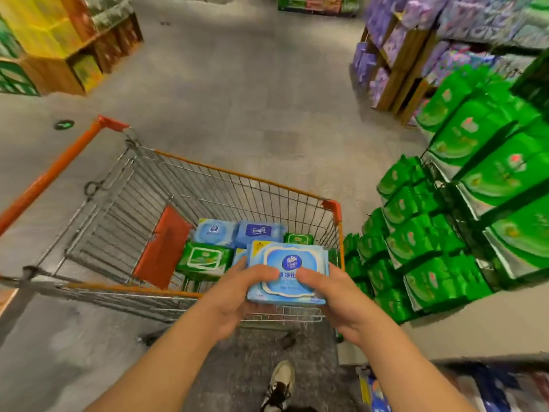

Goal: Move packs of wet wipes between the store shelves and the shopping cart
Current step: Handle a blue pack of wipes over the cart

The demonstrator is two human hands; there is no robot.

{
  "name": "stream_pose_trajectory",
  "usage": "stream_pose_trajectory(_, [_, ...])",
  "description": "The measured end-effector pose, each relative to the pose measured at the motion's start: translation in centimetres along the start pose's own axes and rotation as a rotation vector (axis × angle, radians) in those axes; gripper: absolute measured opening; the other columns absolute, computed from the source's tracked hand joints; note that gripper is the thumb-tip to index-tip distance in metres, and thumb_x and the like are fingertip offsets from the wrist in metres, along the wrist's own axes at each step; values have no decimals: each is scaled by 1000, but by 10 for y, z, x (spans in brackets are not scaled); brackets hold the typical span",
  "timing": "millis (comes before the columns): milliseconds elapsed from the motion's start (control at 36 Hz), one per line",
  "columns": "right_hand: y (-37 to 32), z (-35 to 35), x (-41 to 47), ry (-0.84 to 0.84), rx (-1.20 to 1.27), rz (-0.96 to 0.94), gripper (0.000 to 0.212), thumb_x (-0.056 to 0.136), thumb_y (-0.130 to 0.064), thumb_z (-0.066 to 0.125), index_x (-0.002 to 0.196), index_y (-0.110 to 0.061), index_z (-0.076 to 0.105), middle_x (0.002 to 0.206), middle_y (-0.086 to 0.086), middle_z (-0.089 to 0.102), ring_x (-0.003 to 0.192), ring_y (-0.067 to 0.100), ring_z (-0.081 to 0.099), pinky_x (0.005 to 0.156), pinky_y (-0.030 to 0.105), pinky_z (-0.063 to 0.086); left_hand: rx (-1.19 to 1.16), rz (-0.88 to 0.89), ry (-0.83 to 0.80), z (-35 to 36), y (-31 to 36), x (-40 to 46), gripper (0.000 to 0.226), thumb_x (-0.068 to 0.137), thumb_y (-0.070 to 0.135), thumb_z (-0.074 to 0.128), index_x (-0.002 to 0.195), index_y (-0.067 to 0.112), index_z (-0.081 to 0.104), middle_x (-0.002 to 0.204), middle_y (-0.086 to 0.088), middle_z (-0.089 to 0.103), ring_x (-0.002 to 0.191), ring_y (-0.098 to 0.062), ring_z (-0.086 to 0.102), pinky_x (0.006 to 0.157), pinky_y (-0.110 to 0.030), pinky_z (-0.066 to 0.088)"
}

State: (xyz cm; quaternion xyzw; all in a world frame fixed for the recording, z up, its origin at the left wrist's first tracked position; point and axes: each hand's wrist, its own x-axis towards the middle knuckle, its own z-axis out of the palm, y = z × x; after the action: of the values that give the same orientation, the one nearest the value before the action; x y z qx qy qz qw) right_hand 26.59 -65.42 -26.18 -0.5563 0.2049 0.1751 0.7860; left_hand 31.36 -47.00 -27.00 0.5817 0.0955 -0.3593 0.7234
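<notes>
I've got one light-blue pack (287, 273) in my two hands; in the cart (208, 176): two blue packs (214, 231), at least two green packs (205, 260).

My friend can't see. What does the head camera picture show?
Two hands, left hand and right hand, hold a light blue pack of wet wipes over a shopping cart. Blue packs and green packs lie inside the cart, and shelves of green packages stand on the right.
</notes>
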Motion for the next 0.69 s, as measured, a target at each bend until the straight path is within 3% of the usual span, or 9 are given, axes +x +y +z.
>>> stream_pose_trajectory(139, [2,-23,53,115,0,56,59,72,-16,81,127,-6,61,110,16,76,102,35,73,92,50,58,126,-167,29,-6,10,54,91,45,42,84,129,16,64,111,-6,78,102,-27,73,92,-45,59])
stream_pose_trajectory(194, [8,-32,72,145,-16,94,48,82,-11,78,127,-6,61,111,16,76,104,36,72,97,54,55,124,-235,40,-9,8,76,101,44,39,85,137,12,56,112,-6,77,99,-24,75,82,-39,61])
stream_pose_trajectory(250, [15,-40,87,166,-39,133,41,86,-11,76,125,-8,63,111,14,76,103,35,73,96,54,56,128,-296,46,-11,8,95,111,46,35,87,147,10,46,119,-8,74,99,-24,75,78,-38,61])
stream_pose_trajectory(389, [34,-62,123,235,-29,204,36,89,-9,73,124,-11,64,110,12,77,102,32,73,92,47,58,165,-393,4,-15,-6,147,105,59,37,87,149,11,41,130,-6,68,108,-25,72,91,-41,59])
stream_pose_trajectory(472, [48,-78,148,284,-9,238,37,88,-7,74,123,-14,64,108,11,77,101,32,74,96,52,55,198,-414,-23,-13,-21,177,43,82,30,79,115,22,53,122,-1,67,111,-24,67,95,-42,55])
stream_pose_trajectory(528, [57,-90,165,316,-37,256,40,85,-10,78,122,-17,65,106,8,78,99,30,75,92,49,58,215,-454,-39,-11,-32,201,22,88,27,75,102,27,59,105,4,70,101,-18,67,100,-41,51])
stream_pose_trajectory(611, [75,-111,192,373,-86,297,55,79,-16,84,129,-16,61,114,9,75,101,28,74,89,45,59,238,-490,-21,-10,-55,237,35,71,35,83,99,21,65,109,-4,75,103,-24,69,103,-45,52])
stream_pose_trajectory(667, [90,-123,209,417,-140,342,95,59,-40,96,141,-21,52,134,7,66,114,28,68,97,49,55,241,-537,-48,-10,-74,260,53,57,37,84,102,12,72,110,-11,77,98,-25,72,96,-39,56])
stream_pose_trajectory(694, [99,-131,217,425,-163,369,116,46,-53,99,146,-25,46,142,4,60,121,28,64,100,52,53,240,-552,-61,-11,-83,271,46,64,33,84,103,9,74,104,-9,78,92,-22,73,88,-34,58])
